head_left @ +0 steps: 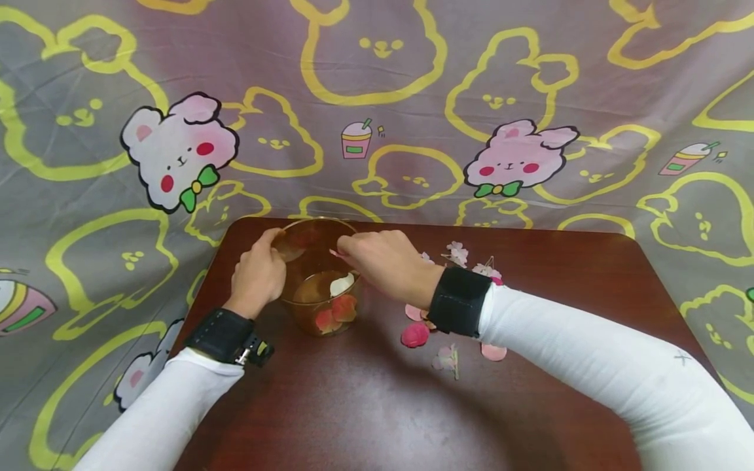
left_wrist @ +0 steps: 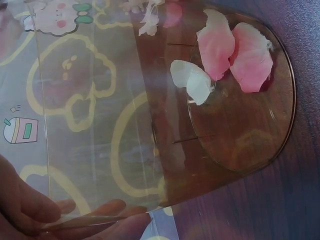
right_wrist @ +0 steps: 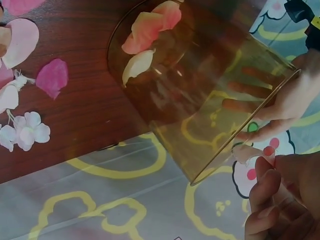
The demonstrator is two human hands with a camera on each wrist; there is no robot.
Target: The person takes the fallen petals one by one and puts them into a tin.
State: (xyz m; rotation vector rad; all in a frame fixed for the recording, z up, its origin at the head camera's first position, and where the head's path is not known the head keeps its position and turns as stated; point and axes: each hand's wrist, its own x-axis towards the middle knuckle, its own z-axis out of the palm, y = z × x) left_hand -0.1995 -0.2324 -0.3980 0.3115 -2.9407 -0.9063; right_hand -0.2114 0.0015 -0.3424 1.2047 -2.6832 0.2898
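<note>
Fingers of left hand curl round glass cup — right hand pinches a petal above.

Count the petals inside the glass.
3: two pink petals side by side on the bottom of the glass, one white petal beside them. More may be hidden.

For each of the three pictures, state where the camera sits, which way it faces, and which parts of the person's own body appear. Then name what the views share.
Head: worn on the head, looking forward and down at the table; both white sleeves, the left hand and the right hand at the glass cup.
Left wrist: looks along the cup's side; only fingertips show.
Right wrist: looks at the cup's rim; right fingers show, and the left hand beyond.
Shared: all three show the cup and the petals inside it.
</note>
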